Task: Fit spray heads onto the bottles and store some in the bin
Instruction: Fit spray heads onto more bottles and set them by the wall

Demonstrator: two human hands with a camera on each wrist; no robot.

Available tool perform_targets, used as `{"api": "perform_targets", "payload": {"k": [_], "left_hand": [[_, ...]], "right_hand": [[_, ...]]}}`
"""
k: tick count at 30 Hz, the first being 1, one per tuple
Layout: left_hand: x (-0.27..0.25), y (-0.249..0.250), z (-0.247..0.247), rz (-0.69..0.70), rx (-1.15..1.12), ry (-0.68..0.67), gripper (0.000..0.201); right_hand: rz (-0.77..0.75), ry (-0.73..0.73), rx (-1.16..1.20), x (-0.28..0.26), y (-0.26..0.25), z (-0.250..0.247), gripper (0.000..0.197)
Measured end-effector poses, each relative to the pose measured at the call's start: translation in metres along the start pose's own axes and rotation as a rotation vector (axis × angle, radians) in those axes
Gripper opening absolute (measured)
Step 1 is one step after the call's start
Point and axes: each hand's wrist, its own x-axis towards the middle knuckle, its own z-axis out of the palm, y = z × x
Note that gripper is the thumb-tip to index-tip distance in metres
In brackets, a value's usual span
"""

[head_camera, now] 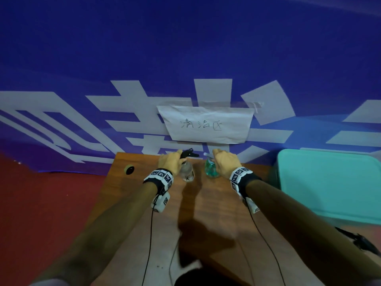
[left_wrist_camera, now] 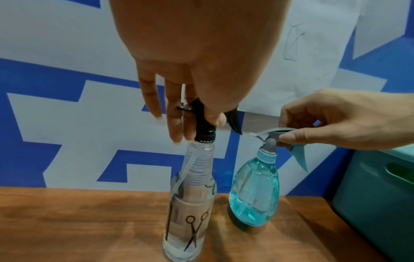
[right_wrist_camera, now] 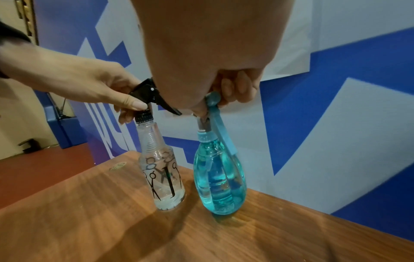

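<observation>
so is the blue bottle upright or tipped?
Upright. The blue bottle stands on its base on the table, right hand holding its spray head from above.

Handwritten 清洁区 on the white paper sheet point(head_camera: 206, 123) taped to the blue banner point(head_camera: 185, 48). Large white characters on that banner, cut off, unreadable. Black scissors and comb drawings on the clear bottle point(left_wrist_camera: 190, 212); no words legible.

Both hands grip spray heads atop bottles.
</observation>
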Motion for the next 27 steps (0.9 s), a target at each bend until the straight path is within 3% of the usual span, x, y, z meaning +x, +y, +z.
{"api": "perform_targets", "payload": {"k": [4,10,14,22,27], "left_hand": [[0.024,-0.008,-0.002,0.018,-0.052,0.013,0.015],[0.044,-0.016,0.001,-0.001,-0.076,0.075,0.026],[0.045,-0.016,0.006,0.011,-0.072,0.103,0.026],[0.043,-0.005,0.006,-0.009,-0.096,0.008,0.037],[0.032,0.005,-0.002,-0.052,-0.15,0.003,0.049]], "right_hand": [[0.006,0.012,0.032,0.026,-0.006,0.003,0.025],[0.019,0.013,0.029,0.046,-0.016,0.015,0.025],[0.048,0.016,0.067,0.051,-0.024,0.029,0.041],[0.06,0.066,0.072,0.047,-0.018,0.032,0.028],[0.096,0.066,0.156,0.032,-0.009,0.027,0.033]]}}
